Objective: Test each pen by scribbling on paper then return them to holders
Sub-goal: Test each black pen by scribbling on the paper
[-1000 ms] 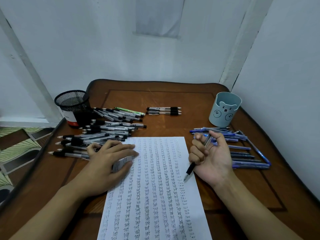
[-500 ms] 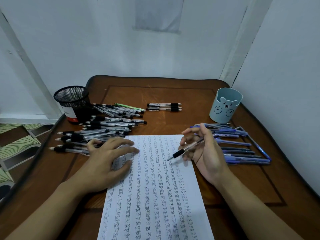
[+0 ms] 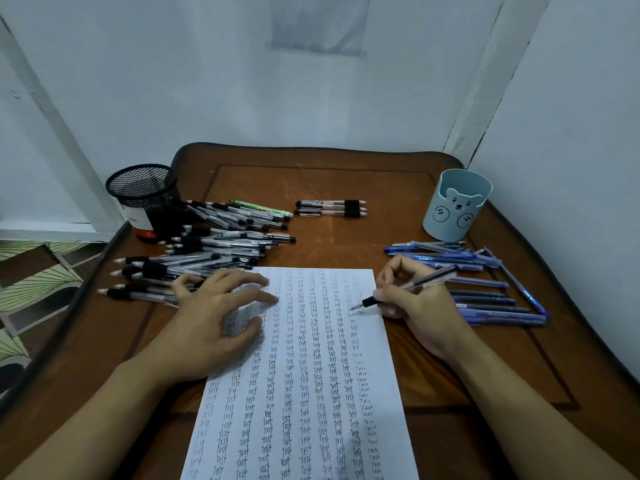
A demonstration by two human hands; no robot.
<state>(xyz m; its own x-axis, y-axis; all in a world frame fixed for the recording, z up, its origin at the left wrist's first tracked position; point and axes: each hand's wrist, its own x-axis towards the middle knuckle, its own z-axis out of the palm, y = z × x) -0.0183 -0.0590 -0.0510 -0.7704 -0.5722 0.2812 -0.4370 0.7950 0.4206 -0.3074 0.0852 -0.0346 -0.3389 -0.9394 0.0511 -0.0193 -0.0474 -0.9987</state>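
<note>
Your left hand (image 3: 211, 323) covered the upper left corner of the paper (image 3: 311, 393) and the ends of the nearest black pens (image 3: 207, 251). The sheet's lower end and both your forearms ran off the bottom edge. Your right hand (image 3: 415, 306) hid part of the pen (image 3: 429, 279) it held; whether its tip touched the paper was unclear. The label on the mesh holder (image 3: 142, 188) was too small to read.

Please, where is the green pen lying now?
In the head view, the green pen lies left of centre, at the far edge of the black pen pile, between the black mesh holder and the three separate pens.
</note>
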